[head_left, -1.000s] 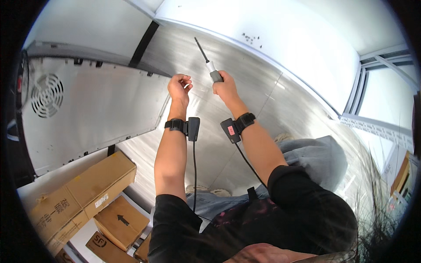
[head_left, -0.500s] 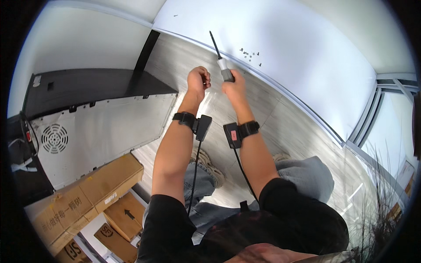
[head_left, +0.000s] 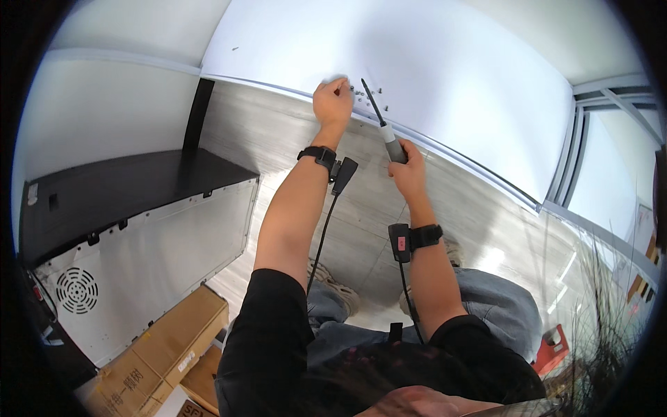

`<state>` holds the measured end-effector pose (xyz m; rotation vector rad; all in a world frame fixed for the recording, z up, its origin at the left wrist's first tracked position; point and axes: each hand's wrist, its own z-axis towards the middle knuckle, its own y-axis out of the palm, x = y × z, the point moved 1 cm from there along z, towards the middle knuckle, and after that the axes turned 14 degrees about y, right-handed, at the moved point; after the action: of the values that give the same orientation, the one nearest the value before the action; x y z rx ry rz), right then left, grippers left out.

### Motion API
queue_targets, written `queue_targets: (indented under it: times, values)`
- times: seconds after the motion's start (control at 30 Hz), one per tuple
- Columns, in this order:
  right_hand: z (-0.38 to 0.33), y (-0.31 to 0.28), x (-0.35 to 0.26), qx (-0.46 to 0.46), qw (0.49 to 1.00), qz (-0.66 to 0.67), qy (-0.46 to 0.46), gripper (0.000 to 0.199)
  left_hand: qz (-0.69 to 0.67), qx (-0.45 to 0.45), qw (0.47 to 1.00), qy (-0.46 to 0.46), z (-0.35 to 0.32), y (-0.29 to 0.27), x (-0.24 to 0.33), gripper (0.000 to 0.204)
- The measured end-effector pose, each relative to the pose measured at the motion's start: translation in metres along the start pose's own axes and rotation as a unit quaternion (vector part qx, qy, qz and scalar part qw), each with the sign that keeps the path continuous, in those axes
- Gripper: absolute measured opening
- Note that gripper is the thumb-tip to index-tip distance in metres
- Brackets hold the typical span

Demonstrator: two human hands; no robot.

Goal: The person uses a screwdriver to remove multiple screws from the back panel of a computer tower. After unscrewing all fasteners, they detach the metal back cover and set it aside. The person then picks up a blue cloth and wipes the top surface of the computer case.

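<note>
My left hand (head_left: 333, 103) is over the front edge of the white tabletop (head_left: 479, 104), right beside several small dark screws (head_left: 386, 108) scattered there. Its thumb and fingers are pinched together; whatever may be between them is hidden. To the right, my right hand (head_left: 410, 170) grips the grey handle of a screwdriver (head_left: 393, 144). The dark shaft points up and away from me, its tip over the screws. A lone screw (head_left: 235, 48) lies farther left on the tabletop.
A black and white metal case (head_left: 160, 229) with a round vent stands on the left. Cardboard boxes (head_left: 160, 347) are stacked below it. Something red (head_left: 552, 353) shows at the lower right, near my knee. Cables run from the straps on both wrists.
My left hand has moved up and forward from in front of the tabletop to beside the screws, its fingers pinching. My right hand, with the screwdriver, has shifted right and lower in view.
</note>
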<state>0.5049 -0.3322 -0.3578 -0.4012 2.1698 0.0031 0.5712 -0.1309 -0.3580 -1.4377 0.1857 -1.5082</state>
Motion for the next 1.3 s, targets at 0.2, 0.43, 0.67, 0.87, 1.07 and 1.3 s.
queue_targets:
  times: [0.2,0.43,0.67,0.87,1.07,1.3]
  values:
    - [-0.016,-0.009,-0.024,0.012,1.0,-0.024,-0.014,0.042,0.05,-0.014,0.998,0.021,-0.003,0.002,-0.004,0.017]
    - [-0.022,0.0,-0.025,0.007,0.997,-0.05,-0.059,0.041,0.028,-0.007,0.998,0.054,0.002,-0.001,-0.019,0.018]
    - [-0.029,0.033,-0.029,-0.005,0.99,-0.125,-0.058,0.046,-0.284,0.012,0.945,-0.162,-0.012,-0.032,-0.052,0.025]
    - [-0.041,0.085,-0.024,-0.118,0.972,-0.175,-0.102,0.04,-0.506,0.054,0.79,-0.343,-0.057,-0.119,-0.053,0.035]
    - [-0.085,0.156,-0.013,-0.277,0.931,-0.213,-0.102,0.042,-0.479,0.185,0.77,-0.379,-0.125,-0.208,-0.113,0.035]
    - [-0.115,0.179,0.024,-0.414,0.904,-0.077,0.071,0.044,-0.461,0.191,0.783,-0.372,-0.167,-0.257,-0.127,0.031]
